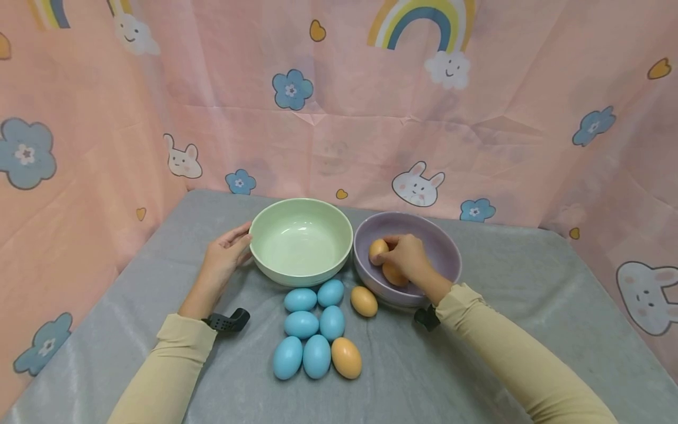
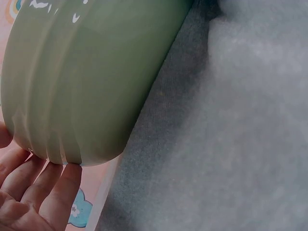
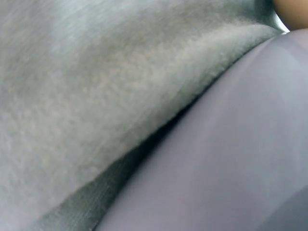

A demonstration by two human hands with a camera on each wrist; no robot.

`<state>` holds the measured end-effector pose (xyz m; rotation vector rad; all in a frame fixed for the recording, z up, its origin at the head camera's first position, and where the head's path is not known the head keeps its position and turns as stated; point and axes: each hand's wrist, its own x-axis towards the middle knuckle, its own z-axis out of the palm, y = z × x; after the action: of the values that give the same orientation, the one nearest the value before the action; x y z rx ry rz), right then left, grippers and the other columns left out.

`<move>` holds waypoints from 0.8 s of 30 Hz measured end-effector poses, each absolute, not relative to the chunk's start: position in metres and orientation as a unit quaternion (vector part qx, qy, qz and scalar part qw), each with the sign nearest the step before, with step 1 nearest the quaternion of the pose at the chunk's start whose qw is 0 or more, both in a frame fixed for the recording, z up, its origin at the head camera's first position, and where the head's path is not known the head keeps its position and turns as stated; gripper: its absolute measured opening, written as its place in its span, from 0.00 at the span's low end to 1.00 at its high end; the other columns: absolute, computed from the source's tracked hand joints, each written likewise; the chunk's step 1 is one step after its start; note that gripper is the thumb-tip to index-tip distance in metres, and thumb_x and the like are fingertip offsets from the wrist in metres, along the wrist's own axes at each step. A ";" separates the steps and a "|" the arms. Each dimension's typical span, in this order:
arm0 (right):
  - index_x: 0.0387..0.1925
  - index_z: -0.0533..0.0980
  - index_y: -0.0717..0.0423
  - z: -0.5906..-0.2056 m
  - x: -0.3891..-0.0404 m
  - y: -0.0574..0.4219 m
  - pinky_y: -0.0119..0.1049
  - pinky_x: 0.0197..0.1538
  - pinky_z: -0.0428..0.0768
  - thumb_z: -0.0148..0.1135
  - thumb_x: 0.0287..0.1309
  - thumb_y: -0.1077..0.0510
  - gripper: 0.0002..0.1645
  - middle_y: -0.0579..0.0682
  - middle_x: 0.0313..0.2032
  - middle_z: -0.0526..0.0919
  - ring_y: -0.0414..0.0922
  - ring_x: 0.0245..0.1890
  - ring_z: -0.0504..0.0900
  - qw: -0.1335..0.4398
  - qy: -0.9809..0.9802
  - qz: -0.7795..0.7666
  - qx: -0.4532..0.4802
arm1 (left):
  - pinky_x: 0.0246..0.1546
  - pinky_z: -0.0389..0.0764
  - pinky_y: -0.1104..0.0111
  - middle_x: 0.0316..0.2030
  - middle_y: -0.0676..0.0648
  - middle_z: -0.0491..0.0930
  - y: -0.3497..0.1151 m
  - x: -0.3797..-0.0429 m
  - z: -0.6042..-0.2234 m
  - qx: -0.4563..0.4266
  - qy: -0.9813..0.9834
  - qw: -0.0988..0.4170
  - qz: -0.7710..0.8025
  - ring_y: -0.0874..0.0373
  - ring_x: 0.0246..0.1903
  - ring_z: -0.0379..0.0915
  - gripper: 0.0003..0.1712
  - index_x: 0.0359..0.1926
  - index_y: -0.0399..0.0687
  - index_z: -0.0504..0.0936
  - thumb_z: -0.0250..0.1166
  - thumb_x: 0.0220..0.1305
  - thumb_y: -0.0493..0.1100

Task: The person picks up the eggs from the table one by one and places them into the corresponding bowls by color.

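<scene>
My right hand (image 1: pixel 410 258) reaches into a purple bowl (image 1: pixel 442 253) and pinches an orange egg (image 1: pixel 378 248) between thumb and fingers. Under that hand, a second orange egg (image 1: pixel 393 274) lies in the bowl, partly covered. To the left stands a light green bowl (image 1: pixel 302 247) with nothing in it. Against its left side my left hand (image 1: pixel 225 254) rests its fingertips. The left wrist view shows those fingers (image 2: pixel 60 195) fairly straight along the bowl's outer wall. In the right wrist view the purple bowl's wall fills the lower right, and the hand is out of sight.
Several blue eggs (image 1: pixel 301 324) lie grouped in front of the green bowl. One orange egg (image 1: pixel 364 301) sits close by the purple bowl, another orange egg (image 1: pixel 346 358) at the group's front right. Grey cloth (image 1: pixel 529 282) covers the table; a pink printed curtain (image 1: pixel 349 135) hangs behind.
</scene>
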<state>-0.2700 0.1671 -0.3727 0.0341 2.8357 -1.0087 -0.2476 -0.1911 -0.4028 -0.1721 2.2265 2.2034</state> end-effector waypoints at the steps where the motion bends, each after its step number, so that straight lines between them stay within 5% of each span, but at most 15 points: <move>1: 0.63 0.75 0.60 -0.372 -0.270 0.167 0.47 0.61 0.80 0.74 0.52 0.53 0.37 0.59 0.60 0.81 0.54 0.58 0.80 0.062 0.939 -0.337 0.012 | 0.52 0.80 0.81 0.71 0.44 0.67 -0.191 -0.248 -0.403 -0.055 0.710 0.002 0.702 0.52 0.68 0.68 0.29 0.72 0.45 0.67 0.57 0.74 0.46; 13: 0.62 0.76 0.62 -0.348 -0.235 0.172 0.47 0.66 0.77 0.71 0.59 0.53 0.31 0.58 0.60 0.81 0.54 0.62 0.79 0.016 0.892 -0.451 -0.003 | 0.53 0.80 0.79 0.72 0.45 0.67 -0.190 -0.247 -0.402 -0.056 0.714 0.001 0.698 0.53 0.69 0.67 0.29 0.72 0.46 0.66 0.57 0.74 0.46; 20: 0.60 0.78 0.60 -0.335 -0.189 0.171 0.23 0.54 0.81 0.73 0.56 0.52 0.31 0.57 0.59 0.82 0.51 0.65 0.76 0.029 0.853 -0.521 -0.012 | 0.53 0.80 0.80 0.72 0.44 0.67 -0.190 -0.247 -0.402 -0.056 0.710 0.005 0.702 0.58 0.66 0.71 0.30 0.72 0.45 0.66 0.58 0.74 0.47; 24: 0.59 0.79 0.60 -0.333 -0.172 0.170 0.22 0.50 0.82 0.75 0.55 0.51 0.32 0.57 0.57 0.84 0.53 0.60 0.81 0.034 0.851 -0.524 -0.020 | 0.53 0.80 0.80 0.72 0.44 0.67 -0.191 -0.247 -0.401 -0.062 0.709 0.006 0.702 0.63 0.63 0.73 0.30 0.72 0.46 0.66 0.58 0.74 0.47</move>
<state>-0.1716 0.1697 -0.3327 -0.0620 2.6165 -1.6117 -0.2467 -0.1907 -0.4012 -0.1942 2.2198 2.1975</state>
